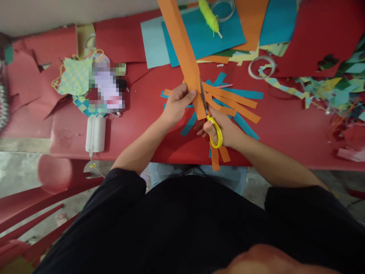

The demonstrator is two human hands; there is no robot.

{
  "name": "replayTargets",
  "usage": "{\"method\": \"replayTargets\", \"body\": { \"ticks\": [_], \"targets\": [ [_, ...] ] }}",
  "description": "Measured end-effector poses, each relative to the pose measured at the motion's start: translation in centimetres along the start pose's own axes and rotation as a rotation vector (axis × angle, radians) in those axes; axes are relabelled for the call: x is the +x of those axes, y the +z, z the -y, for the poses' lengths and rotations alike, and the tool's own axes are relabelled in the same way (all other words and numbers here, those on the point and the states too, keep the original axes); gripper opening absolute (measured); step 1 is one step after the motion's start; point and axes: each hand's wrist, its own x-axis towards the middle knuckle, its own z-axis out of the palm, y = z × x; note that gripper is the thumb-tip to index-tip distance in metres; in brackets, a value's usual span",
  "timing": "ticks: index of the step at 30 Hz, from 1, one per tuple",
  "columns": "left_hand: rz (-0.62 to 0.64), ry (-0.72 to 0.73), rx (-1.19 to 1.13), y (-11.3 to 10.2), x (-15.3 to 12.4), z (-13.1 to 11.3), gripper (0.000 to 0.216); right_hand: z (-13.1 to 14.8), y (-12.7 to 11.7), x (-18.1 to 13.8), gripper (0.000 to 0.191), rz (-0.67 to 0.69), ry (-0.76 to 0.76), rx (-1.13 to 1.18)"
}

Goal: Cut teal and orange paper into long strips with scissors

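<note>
My left hand (178,102) pinches a long orange paper strip (184,49) between thumb and fingers. The strip runs from near my body up past the table's far side. In my right hand (219,127) is a pair of scissors (216,135) with yellow handles, fingers through the loops. Its blades lie along the strip's right edge, pointing away from me; whether they are cutting is hard to tell. Beneath both hands, several narrow orange strips (245,99) and blue strips (249,127) lie fanned out on the red table (137,133).
Blue paper sheets (194,38), yellow-green yarn (209,17) and a tape roll (261,67) lie at the back. Paper scraps (342,83) are heaped at right. A white power bank (95,134) with a cable and a checkered woven piece (74,74) sit at left. A red chair (54,173) stands below.
</note>
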Motion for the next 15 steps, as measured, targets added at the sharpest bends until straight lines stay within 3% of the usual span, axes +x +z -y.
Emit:
{"method": "replayTargets", "body": {
  "ticks": [5, 15],
  "targets": [
    [0.021, 0.002, -0.031, 0.1, 0.1, 0.3, 0.050, -0.9, -0.1, -0.3, 0.073, 0.003, 0.072, -0.021],
    [0.004, 0.026, -0.002, 0.0, 0.2, 0.8, 0.050, -0.4, 0.6, -0.1, 0.075, -0.056, 0.179, -0.030]
  ]
}}
